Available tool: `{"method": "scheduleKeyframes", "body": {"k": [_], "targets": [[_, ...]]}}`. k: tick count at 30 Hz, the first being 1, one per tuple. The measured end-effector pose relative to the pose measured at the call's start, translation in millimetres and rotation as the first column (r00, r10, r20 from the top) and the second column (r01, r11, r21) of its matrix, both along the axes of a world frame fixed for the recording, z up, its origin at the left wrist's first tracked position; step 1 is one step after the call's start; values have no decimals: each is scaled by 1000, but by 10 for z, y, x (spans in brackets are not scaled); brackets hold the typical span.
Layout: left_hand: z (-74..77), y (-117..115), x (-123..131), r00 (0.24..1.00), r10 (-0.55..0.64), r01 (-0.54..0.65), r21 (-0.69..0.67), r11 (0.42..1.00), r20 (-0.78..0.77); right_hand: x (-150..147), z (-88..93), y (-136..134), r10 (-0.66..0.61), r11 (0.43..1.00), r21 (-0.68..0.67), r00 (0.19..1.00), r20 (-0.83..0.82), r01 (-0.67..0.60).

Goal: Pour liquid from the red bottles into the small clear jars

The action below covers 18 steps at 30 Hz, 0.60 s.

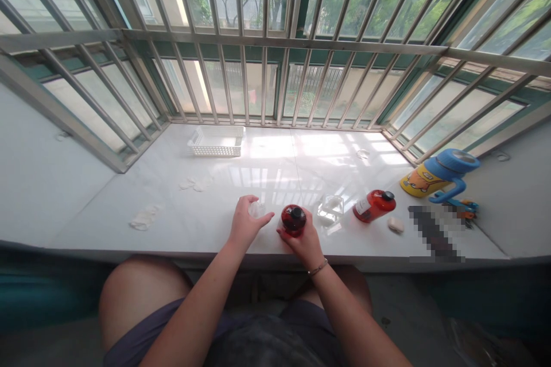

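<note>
My right hand (306,235) is wrapped round a red bottle (287,226) with a small black top, which stands upright near the front edge of the white sill. In my left hand (245,222), just to the left, is a clear plastic cap (257,209); the fingers curve round its far side and the thumb points toward the bottle. A gap separates the cap from the bottle. Right of my right hand lies a clear, shiny plastic container (330,209). Beyond it, a second red bottle (369,206) with a white label and black top appears tilted.
A white perforated basket (217,142) sits by the barred window. Crumpled whitish pieces (145,218) lie at left. On the right are a pale rounded object (395,225), a blue and yellow thermos (434,175), a pixelated dark object (434,232) and blue-orange items (467,207).
</note>
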<state>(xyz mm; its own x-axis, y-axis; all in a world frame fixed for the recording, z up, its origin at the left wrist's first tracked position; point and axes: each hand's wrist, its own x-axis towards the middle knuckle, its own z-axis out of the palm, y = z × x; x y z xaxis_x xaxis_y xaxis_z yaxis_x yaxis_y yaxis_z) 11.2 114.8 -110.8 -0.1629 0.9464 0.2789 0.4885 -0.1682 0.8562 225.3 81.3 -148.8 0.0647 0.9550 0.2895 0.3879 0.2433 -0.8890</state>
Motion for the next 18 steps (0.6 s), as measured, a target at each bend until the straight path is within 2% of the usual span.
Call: {"method": "scheduleKeyframes", "body": {"k": [11, 18], "targets": [[-4, 22, 37, 998, -10, 13, 51, 999, -64, -9, -10, 15, -16, 1000, 1, 1000, 9, 16], [21, 92, 36, 998, -66, 65, -53, 996, -5, -12, -13, 19, -5, 1000, 0, 1000, -11, 5]]}}
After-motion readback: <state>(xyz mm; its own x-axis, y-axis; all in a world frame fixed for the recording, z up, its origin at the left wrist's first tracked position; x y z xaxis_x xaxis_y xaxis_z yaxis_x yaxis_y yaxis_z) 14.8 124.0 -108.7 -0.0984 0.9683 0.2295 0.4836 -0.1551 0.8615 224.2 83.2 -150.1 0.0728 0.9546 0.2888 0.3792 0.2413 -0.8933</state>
